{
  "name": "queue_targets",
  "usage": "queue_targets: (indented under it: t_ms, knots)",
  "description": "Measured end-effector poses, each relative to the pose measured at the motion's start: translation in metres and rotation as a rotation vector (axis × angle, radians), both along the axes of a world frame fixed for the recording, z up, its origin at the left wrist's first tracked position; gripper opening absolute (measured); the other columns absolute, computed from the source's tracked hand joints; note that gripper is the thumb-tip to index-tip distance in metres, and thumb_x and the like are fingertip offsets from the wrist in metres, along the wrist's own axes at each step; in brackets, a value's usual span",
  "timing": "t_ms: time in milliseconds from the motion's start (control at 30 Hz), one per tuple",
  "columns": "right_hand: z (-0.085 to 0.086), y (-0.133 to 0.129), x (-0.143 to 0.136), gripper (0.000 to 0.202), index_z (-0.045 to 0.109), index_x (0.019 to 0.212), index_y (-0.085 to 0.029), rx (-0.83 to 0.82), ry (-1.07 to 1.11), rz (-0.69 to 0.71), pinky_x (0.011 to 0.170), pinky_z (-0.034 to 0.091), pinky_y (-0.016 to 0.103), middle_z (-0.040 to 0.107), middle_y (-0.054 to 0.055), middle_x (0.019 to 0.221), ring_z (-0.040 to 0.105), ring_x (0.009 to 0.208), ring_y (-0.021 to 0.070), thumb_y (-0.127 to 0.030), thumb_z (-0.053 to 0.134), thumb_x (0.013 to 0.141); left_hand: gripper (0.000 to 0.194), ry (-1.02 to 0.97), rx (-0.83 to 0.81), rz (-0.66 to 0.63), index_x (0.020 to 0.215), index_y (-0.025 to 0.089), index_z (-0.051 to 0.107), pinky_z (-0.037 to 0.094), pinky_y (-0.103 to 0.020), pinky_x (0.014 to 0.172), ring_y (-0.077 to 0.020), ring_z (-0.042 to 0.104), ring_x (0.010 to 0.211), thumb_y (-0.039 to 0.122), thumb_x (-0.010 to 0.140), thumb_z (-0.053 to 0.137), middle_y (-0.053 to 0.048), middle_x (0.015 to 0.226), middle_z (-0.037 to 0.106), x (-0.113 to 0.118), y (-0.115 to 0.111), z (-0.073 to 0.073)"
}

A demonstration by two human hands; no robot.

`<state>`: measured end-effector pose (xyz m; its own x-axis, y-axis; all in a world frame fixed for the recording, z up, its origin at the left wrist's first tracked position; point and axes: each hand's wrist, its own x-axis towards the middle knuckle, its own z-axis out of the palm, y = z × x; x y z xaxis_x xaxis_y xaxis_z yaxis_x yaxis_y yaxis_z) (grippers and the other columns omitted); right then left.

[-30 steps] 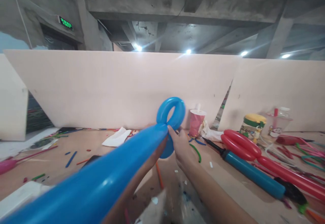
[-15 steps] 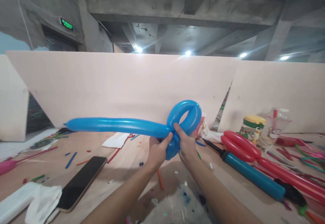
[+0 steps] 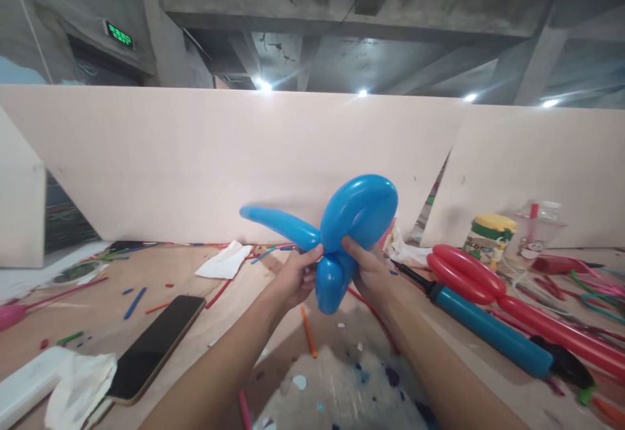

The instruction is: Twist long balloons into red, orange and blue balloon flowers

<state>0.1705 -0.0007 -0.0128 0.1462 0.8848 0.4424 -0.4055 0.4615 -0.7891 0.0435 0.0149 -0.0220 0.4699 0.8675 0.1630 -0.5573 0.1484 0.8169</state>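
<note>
A blue twisting balloon (image 3: 360,212) is held up above the table between both hands. It has a big rounded loop at the top, a short bubble part hanging below the twist, and a long straight tail pointing away to the left. My left hand (image 3: 296,275) pinches it at the twist from the left, thumb on the balloon. From the right, my right hand (image 3: 367,267) grips it just under the loop, its thumb pressed near the twist. Some of the fingers on both hands are hidden behind the balloon.
On the right lie a blue hand pump (image 3: 493,332) and a red twisted balloon (image 3: 556,326), with a yellow-lidded jar (image 3: 489,240) and a plastic cup (image 3: 534,238) behind. A phone (image 3: 157,349) and white tissue (image 3: 81,384) lie left. Balloon scraps litter the table (image 3: 234,339); pale boards (image 3: 244,157) stand behind.
The blue balloon has been turned: its tail, earlier stretched far left, now points away and looks shorter. The loop now faces sideways and its hole is no longer visible. Both hands still hold it.
</note>
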Motion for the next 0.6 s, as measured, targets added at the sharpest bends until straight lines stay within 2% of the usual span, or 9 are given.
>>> queue_targets:
  t_ms: [33,100,167,267,333,400,467,533,600]
  knots:
    - [0.001,0.000,0.002,0.041,0.063,0.098,-0.018,-0.010,-0.010,-0.006,0.072,0.053,0.039,0.070,0.004,0.087,0.066,0.077,0.0241,-0.036,0.076,0.063,0.042,-0.027,-0.024,-0.049,0.057,0.015,0.043,0.008,-0.013,0.032,0.0008,0.016,0.032,0.037,0.060,0.078,0.011,0.041,0.028,0.001,0.001,-0.001]
    - [0.002,0.000,0.005,0.043,0.062,0.099,-0.019,-0.012,-0.020,-0.031,0.074,0.053,0.039,0.070,0.004,0.090,0.065,0.080,0.0245,-0.035,0.077,0.062,0.037,-0.039,-0.022,-0.025,0.060,0.016,0.047,0.011,-0.013,0.032,0.0001,0.019,0.032,0.037,0.061,0.077,0.011,0.041,0.030,0.004,0.004,-0.003]
    - [0.003,0.000,0.010,0.043,0.063,0.098,-0.019,0.001,-0.038,-0.015,0.075,0.053,0.039,0.070,0.005,0.092,0.065,0.083,0.0246,-0.036,0.078,0.061,0.026,-0.035,0.056,0.042,0.070,0.016,0.057,0.028,-0.014,0.036,-0.0033,0.036,0.036,0.033,0.064,0.076,0.007,0.045,0.044,0.008,0.005,-0.003]
    - [0.007,-0.001,0.015,0.037,0.065,0.093,-0.019,0.007,-0.108,0.082,0.074,0.052,0.039,0.070,0.005,0.089,0.065,0.083,0.0251,-0.038,0.077,0.062,0.028,-0.030,0.138,0.040,0.086,0.016,0.066,0.048,-0.027,0.060,-0.0173,0.062,0.065,0.035,0.066,0.073,-0.005,0.071,0.066,0.009,0.005,-0.003]
    - [0.011,-0.002,0.016,0.032,0.066,0.086,-0.020,0.015,-0.138,0.119,0.074,0.052,0.038,0.070,0.004,0.084,0.065,0.082,0.0249,-0.041,0.075,0.064,0.035,-0.012,0.138,-0.025,0.090,0.015,0.068,0.050,-0.035,0.071,-0.0253,0.064,0.080,0.039,0.065,0.073,-0.009,0.082,0.069,0.008,0.002,-0.002]
    - [0.013,-0.001,0.015,0.033,0.066,0.086,-0.022,0.013,-0.134,0.107,0.074,0.051,0.037,0.069,0.003,0.083,0.064,0.081,0.0238,-0.048,0.070,0.066,0.038,0.012,0.158,-0.042,0.094,0.015,0.068,0.050,-0.038,0.076,-0.0286,0.064,0.087,0.038,0.065,0.073,-0.011,0.088,0.070,0.008,-0.001,-0.001]
    - [0.012,0.004,0.014,0.038,0.066,0.093,-0.024,-0.012,-0.147,-0.003,0.075,0.050,0.038,0.069,0.002,0.089,0.063,0.084,0.0233,-0.053,0.063,0.069,0.037,0.026,0.194,-0.021,0.097,0.015,0.067,0.049,-0.039,0.080,-0.0287,0.063,0.092,0.037,0.067,0.072,-0.011,0.093,0.070,0.010,-0.002,-0.001]
    - [0.008,0.012,0.014,0.039,0.065,0.097,-0.026,-0.068,-0.203,-0.208,0.080,0.048,0.039,0.068,0.003,0.097,0.061,0.093,0.0246,-0.053,0.061,0.069,0.033,0.029,0.231,0.025,0.097,0.016,0.067,0.048,-0.039,0.083,-0.0271,0.063,0.094,0.037,0.071,0.069,-0.010,0.095,0.069,0.010,-0.001,0.000]
    - [0.003,0.019,0.013,0.040,0.065,0.095,-0.024,-0.108,-0.239,-0.411,0.085,0.046,0.039,0.066,0.005,0.104,0.057,0.104,0.0262,-0.055,0.060,0.069,0.028,0.045,0.292,0.142,0.092,0.016,0.067,0.047,-0.037,0.085,-0.0245,0.063,0.092,0.036,0.072,0.068,-0.009,0.093,0.069,0.009,0.003,0.002]
